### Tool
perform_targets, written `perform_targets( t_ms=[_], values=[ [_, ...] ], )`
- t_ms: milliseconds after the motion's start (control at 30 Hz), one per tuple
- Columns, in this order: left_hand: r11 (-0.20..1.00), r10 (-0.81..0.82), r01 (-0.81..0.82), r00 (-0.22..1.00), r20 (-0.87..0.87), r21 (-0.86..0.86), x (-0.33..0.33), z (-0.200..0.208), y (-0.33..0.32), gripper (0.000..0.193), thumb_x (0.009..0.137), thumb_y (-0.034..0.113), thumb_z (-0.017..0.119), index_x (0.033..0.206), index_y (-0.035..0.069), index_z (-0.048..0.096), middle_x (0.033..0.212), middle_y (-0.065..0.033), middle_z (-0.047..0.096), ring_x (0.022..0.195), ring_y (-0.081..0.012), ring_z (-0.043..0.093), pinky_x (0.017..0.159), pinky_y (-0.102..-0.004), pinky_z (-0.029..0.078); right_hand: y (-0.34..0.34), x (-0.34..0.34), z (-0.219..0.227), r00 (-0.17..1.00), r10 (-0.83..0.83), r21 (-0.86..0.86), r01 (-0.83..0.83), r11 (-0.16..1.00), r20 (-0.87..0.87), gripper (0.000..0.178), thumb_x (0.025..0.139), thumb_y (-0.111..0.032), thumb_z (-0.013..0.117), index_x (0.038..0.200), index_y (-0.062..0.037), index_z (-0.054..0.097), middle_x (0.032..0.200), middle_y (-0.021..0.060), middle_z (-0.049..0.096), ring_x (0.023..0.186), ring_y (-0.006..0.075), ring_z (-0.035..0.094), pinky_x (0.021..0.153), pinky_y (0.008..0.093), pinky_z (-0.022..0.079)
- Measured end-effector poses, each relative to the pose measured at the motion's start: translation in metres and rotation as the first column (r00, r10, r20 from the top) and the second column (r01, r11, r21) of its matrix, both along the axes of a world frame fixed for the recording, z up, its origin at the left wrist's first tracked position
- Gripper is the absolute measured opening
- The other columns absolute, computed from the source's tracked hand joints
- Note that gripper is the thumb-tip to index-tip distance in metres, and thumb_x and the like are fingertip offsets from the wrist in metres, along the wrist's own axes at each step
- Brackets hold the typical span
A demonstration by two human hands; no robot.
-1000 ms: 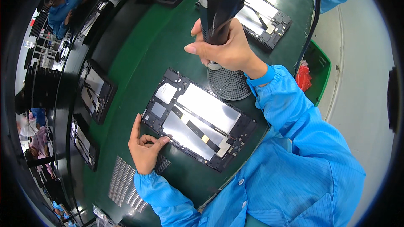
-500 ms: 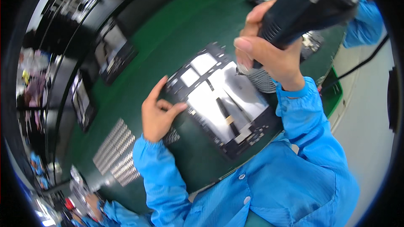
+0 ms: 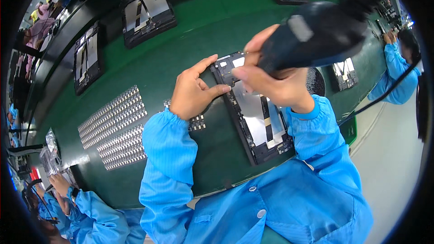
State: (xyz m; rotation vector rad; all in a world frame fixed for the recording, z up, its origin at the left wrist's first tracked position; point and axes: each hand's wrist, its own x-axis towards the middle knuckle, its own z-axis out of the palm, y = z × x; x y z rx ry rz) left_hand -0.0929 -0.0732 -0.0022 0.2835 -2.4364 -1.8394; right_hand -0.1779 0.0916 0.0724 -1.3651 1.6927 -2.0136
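Left hand (image 3: 192, 92) stands at the upper left of a black-framed tablet chassis (image 3: 252, 114), its forefinger stretched to the top left corner and its thumb reaching the left edge a little lower. Thumb and forefinger are spread apart, with nothing pinched between them; the other fingers curl beneath. The chassis lies flat on the green table (image 3: 217, 162), slightly slanted, to the right of this hand and below the right hand (image 3: 282, 88), which covers part of its upper right side.

The right hand is wrapped round a dark handheld tool (image 3: 312, 36), thumb along the near side and fingers round the far side. The tool slopes up to the right; its working end is hidden behind the hand, so contact with the chassis cannot be told. The left forearm rises almost straight from the lower edge, bending inward at the wrist; the right comes up from the lower right and leans left.

Just right of the right wrist sits a round perforated pad (image 3: 316, 82). Sheets of small metallic parts (image 3: 113, 116) lie left of the left hand.
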Motion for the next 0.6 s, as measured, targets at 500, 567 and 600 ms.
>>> perform_targets(
  t_ms=[500, 567, 600],
  values=[
    [0.999, -0.011, 0.011, 1.0, -0.007, -0.036, -0.002, -0.008, -0.004, 0.067, 0.065, 0.013, 0.08, 0.125, 0.003, 0.053, 0.119, -0.0148, 0.059, 0.052, -0.011, 0.057, 0.053, -0.0265, 0.048, -0.026, 0.007, -0.01, 0.999, 0.031, -0.038, -0.03, 0.999, 0.018, 0.031, 0.077, 0.008, 0.066, 0.1, 0.0022, 0.045, 0.061, 0.0088, 0.058, 0.05, 0.0111, 0.057, 0.045, 0.0228, 0.046],
    [1.0, -0.009, 0.009, 1.0, -0.01, -0.025, -0.002, -0.008, -0.005, 0.067, 0.065, 0.013, 0.08, 0.125, 0.003, 0.053, 0.118, -0.0146, 0.06, 0.053, -0.011, 0.057, 0.054, -0.0263, 0.048, -0.027, 0.007, -0.009, 0.999, 0.03, -0.037, -0.029, 0.999, 0.03, 0.031, 0.076, 0.008, 0.066, 0.099, 0.002, 0.045, 0.061, 0.0088, 0.058, 0.05, 0.011, 0.057, 0.045, 0.0228, 0.046],
    [0.999, -0.011, 0.011, 1.0, -0.01, -0.03, -0.002, -0.008, -0.004, 0.066, 0.065, 0.013, 0.08, 0.125, 0.003, 0.053, 0.119, -0.0148, 0.059, 0.053, -0.0112, 0.057, 0.054, -0.0265, 0.049, -0.026, 0.006, -0.009, 0.999, 0.031, -0.038, -0.03, 0.999, 0.037, 0.032, 0.076, 0.007, 0.066, 0.099, 0.0019, 0.045, 0.061, 0.0088, 0.058, 0.05, 0.011, 0.056, 0.045, 0.0228, 0.046]
  ],
)
